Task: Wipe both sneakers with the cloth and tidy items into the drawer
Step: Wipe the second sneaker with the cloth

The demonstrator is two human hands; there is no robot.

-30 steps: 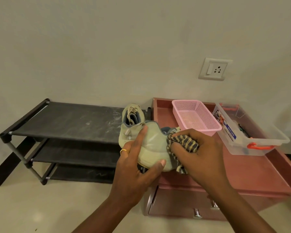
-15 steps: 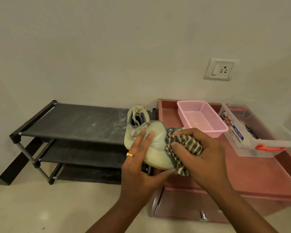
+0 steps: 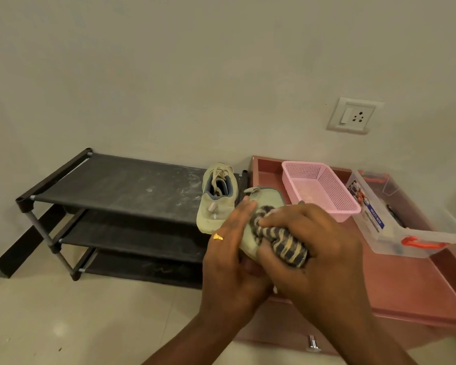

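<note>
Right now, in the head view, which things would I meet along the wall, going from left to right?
black shoe rack → sneaker at its right end → pink basket → clear storage box

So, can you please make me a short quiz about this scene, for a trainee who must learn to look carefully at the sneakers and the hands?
1. Multiple choice: where does the second sneaker stand? A) on the top shelf of the shoe rack; B) inside a basket; C) on the floor.
2. True or false: the right hand presses the striped cloth on the held sneaker.
3. Short answer: which hand wears the ring?

Key: 1 is A. 2 is true. 3 is the left hand, which also holds the sneaker being wiped.
</note>
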